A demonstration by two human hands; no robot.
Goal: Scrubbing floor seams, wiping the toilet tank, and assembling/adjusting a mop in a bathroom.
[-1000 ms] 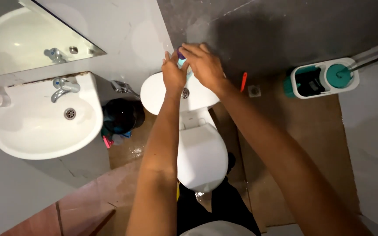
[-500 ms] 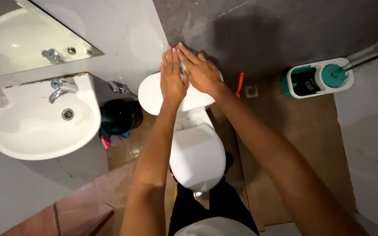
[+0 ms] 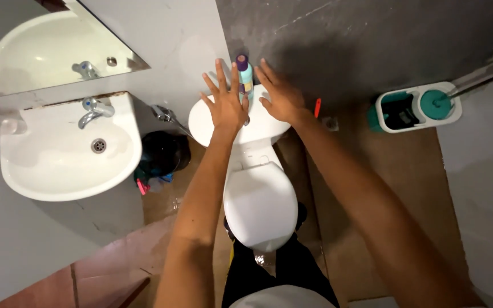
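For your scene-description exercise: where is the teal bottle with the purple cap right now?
In the head view, the teal bottle stands upright at the back of the white toilet tank lid, against the grey wall, between the open left hand and right hand.

Both arms are being shown bare from wrist to elbow; no sleeves, watch, rings or gloves are being worn on the left hand [image 3: 227, 108] or the right hand [image 3: 281, 97]. Dark trousers are being worn below, and a pale garment is being glimpsed at the bottom edge.
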